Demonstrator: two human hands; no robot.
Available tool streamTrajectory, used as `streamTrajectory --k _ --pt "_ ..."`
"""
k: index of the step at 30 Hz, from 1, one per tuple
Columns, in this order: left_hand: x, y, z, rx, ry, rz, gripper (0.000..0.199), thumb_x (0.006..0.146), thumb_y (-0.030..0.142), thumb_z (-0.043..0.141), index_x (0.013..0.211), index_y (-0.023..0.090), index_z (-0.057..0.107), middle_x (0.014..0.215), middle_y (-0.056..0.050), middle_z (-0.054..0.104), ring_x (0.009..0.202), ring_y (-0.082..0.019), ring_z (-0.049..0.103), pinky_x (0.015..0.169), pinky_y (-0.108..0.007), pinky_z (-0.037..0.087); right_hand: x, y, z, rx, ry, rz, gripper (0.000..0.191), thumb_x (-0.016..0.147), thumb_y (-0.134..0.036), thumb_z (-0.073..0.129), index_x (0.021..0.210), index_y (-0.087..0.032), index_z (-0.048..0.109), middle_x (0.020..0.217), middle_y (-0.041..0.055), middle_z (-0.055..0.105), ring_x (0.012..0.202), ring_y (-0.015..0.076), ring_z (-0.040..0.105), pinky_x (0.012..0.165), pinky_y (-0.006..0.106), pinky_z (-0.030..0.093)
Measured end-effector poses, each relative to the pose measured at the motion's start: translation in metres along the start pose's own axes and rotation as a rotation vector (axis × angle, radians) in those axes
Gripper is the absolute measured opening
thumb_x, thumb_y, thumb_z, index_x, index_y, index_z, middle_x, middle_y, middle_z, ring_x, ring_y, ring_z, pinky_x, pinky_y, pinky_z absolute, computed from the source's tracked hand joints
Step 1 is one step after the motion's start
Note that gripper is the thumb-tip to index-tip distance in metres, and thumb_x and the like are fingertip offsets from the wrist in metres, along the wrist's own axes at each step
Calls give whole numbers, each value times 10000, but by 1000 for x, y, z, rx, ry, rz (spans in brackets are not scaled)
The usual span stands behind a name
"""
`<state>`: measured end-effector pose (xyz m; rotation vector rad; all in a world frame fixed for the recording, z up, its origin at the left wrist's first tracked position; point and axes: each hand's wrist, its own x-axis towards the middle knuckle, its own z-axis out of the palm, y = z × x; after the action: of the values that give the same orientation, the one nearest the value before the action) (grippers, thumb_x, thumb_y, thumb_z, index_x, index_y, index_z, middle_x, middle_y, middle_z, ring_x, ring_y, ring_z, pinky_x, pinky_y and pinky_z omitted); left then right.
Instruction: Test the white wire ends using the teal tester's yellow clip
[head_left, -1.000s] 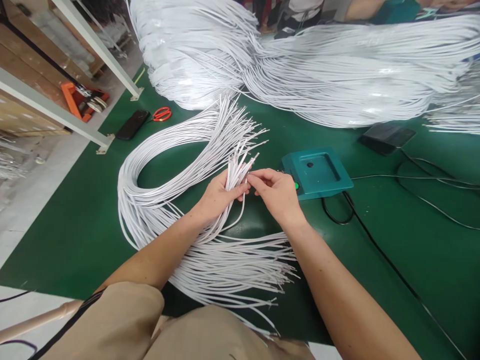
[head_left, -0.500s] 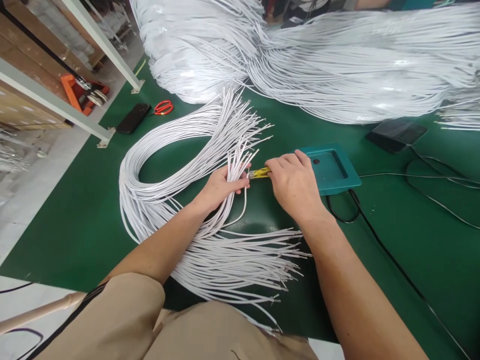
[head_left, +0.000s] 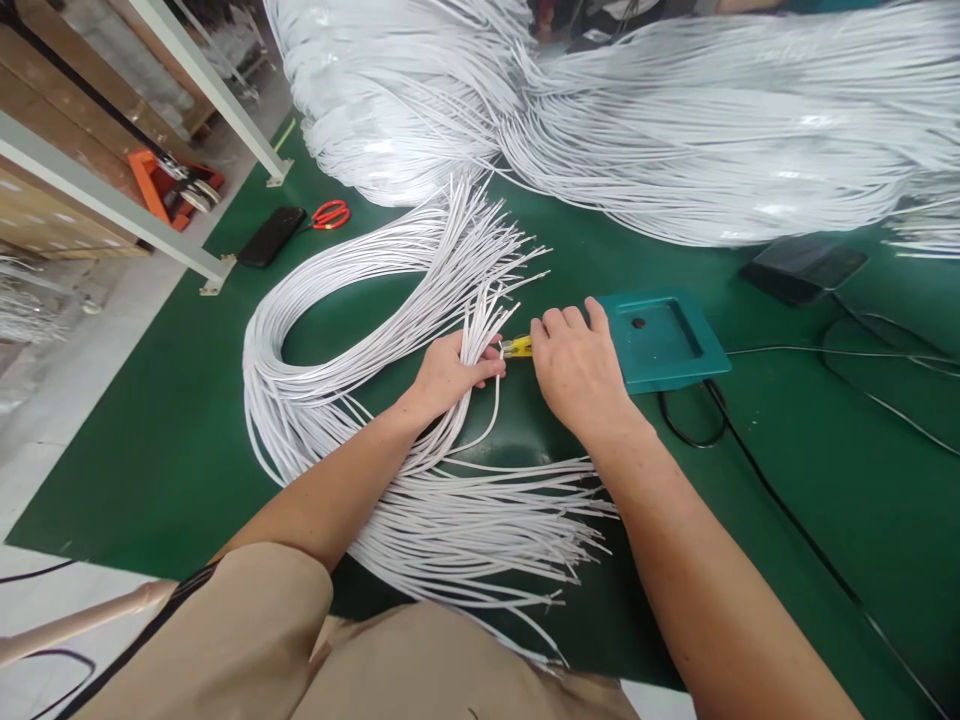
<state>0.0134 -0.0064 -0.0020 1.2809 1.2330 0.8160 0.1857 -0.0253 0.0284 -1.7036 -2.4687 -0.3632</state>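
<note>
My left hand (head_left: 451,375) is closed around a small bunch of white wires (head_left: 480,325), whose cut ends fan out above the fingers. A single white wire (head_left: 496,400) bows away from the bunch, its upper end close to the metal jaws of yellow-handled pliers (head_left: 519,347). Those pliers are gripped in my right hand (head_left: 581,370), which covers most of the handles. Under and behind my left arm lies a looped bundle of white wires (head_left: 262,370), with loose ends spread at the back and toward the front.
Beside my right hand lies a teal tray (head_left: 709,345). A large heap of white wires (head_left: 720,130) fills the back of the green table (head_left: 120,440). Red-handled scissors (head_left: 330,214) and a black phone (head_left: 271,237) lie at the left; a dark flat device (head_left: 806,268) and black cables are at the right.
The whole view has shifted slightly. My right hand and the pliers have moved a little left relative to the tray, and the yellow handles look closer together. My left hand keeps its hold on the wires.
</note>
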Motion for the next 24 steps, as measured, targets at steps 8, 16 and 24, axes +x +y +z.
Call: streamTrajectory --k 8,16,24 --pt "1 -1 -1 1 13 5 432 648 273 765 1038 130 644 807 -25 677 695 -147 679 537 -208 494 -1 7 -1 76 -35 -74 353 861 -70 403 1101 -82 662 1009 161 659 955 295 514 1048 507 246" --pt "1 -3 0 -19 11 4 429 644 264 772 1035 137 648 806 -23 678 695 -141 675 537 -202 501 6 16 -4 10 -86 -202 354 863 -54 390 1078 -60 672 908 152 685 917 279 539 1050 449 262" --pt "7 -11 -1 69 44 7 432 635 308 780 1015 139 664 788 -22 685 607 -104 610 549 -225 510 12 27 4 41 -115 -204 295 815 -52 454 840 -154 730 704 86 657 808 213 576 1093 409 257"
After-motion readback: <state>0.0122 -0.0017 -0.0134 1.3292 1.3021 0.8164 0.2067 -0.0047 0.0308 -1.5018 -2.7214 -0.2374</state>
